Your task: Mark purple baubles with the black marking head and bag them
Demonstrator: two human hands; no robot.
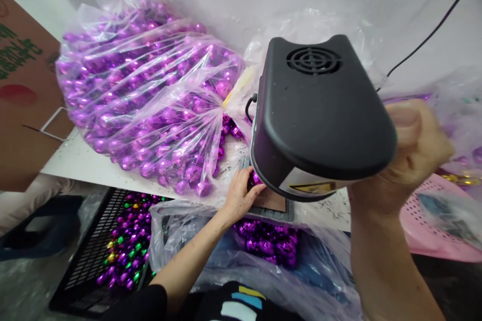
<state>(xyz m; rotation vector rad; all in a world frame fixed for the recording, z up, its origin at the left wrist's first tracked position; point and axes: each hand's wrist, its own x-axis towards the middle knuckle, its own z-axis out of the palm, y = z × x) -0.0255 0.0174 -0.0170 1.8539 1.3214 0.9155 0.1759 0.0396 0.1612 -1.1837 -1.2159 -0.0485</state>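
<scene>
A black machine head (324, 110) with a round vent grille on top fills the middle of the view. My left hand (243, 193) reaches in under its left edge, thumb and fingers closed on a shiny purple ball (256, 178) over a brown plate (269, 199). Part of that ball is hidden behind the housing. At the machine's right side, my right hand (410, 145) is curled shut, and whatever lies inside its grip is out of sight. Below the plate, purple balls (267, 243) rest in clear plastic across my lap.
A big tied clear bag (150, 95) of purple balls lies on the white table (90, 165). A black crate (71, 261) of mixed coloured balls stands below left. A cardboard box (30, 105) is at far left, a pink perforated basket (425, 215) at right.
</scene>
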